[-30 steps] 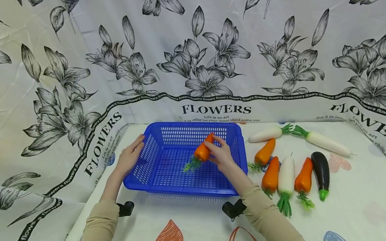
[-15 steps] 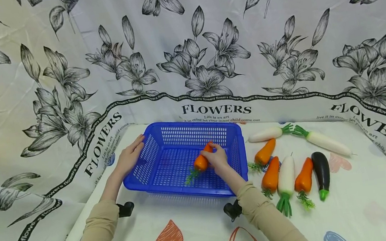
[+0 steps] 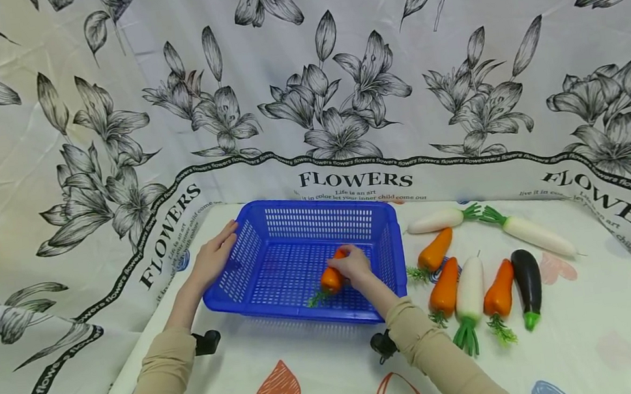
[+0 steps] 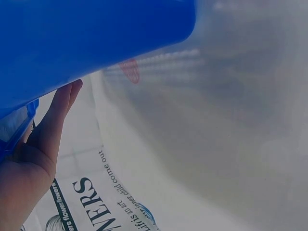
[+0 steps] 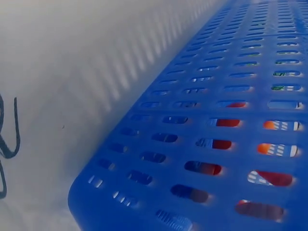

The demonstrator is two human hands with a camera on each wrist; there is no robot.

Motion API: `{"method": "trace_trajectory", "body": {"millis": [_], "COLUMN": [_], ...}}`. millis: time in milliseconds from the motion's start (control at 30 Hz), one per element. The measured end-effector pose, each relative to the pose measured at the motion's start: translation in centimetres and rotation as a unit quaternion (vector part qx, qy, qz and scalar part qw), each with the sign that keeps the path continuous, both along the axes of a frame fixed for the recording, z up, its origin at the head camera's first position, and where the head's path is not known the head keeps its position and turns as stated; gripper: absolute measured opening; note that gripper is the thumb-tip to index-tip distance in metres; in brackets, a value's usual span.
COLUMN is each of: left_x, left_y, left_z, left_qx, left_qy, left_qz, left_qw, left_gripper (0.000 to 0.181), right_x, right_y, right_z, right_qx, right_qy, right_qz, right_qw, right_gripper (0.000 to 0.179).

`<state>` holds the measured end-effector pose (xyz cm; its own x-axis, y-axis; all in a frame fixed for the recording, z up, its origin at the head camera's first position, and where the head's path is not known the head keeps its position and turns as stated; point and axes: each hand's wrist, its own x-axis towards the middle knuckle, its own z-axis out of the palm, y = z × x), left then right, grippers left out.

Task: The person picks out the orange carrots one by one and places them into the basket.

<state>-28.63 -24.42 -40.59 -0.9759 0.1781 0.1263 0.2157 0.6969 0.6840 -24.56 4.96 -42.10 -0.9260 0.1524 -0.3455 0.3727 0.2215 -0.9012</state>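
Observation:
A blue perforated plastic basket (image 3: 280, 270) stands on the table in the head view. My right hand (image 3: 357, 264) is inside it, low near its front right, and grips an orange carrot (image 3: 331, 280) with a feathery green top pointing down and left. Along the basket's left rim rests my left hand (image 3: 213, 257); in the left wrist view the straight fingers (image 4: 60, 103) lie against the blue outer wall (image 4: 96, 38). The right wrist view is mostly filled by the slotted basket side (image 5: 89, 202), with bits of orange and red behind its holes.
Right of the basket lie several vegetables: carrots (image 3: 444, 289), white radishes (image 3: 468, 286) with green leaves, and a dark eggplant (image 3: 527, 279). A flower-printed curtain (image 3: 352, 113) hangs behind the table. The tablecloth (image 3: 326, 380) carries printed hearts.
My right hand has lowered the carrot toward the basket's floor and front side, and the carrot stands a little more upright. The left hand and the basket have stayed in place.

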Motion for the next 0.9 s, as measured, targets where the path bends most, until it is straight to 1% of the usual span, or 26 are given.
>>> {"method": "trace_trajectory", "body": {"millis": [167,300,533,700,800,900], "left_x": [-0.11,-0.16,-0.03,0.13,0.15,0.12], "left_y": [-0.01,0.02,0.11,0.14,0.16,0.14], "left_z": [-0.06,-0.05,0.02,0.1,0.14,0.14], "left_qx": [-0.002,0.002,0.004,0.004,0.004,0.003], "left_qy": [0.0,-0.002,-0.001,-0.003,-0.003,-0.002], "left_qz": [0.001,0.0,0.001,0.001,0.0,0.0], "left_qw": [1.0,1.0,1.0,1.0,1.0,1.0], "left_gripper": [0.05,0.051,0.051,0.05,0.05,0.05], "right_x": [-0.02,0.01,0.25,0.13,0.02,-0.04], "right_y": [-0.13,-0.23,-0.34,-0.49,-0.54,-0.61], "right_z": [0.02,0.23,0.6,0.19,-0.02,-0.11], "right_qx": [-0.016,-0.025,-0.003,0.009,0.028,0.039], "right_qy": [0.0,-0.007,-0.013,0.001,0.02,0.035], "right_qz": [0.037,0.054,0.105,0.149,0.176,0.194], "right_qw": [0.9992,0.9982,0.9944,0.9888,0.9839,0.9796], "right_gripper": [0.057,0.059,0.056,0.053,0.05,0.046]}}
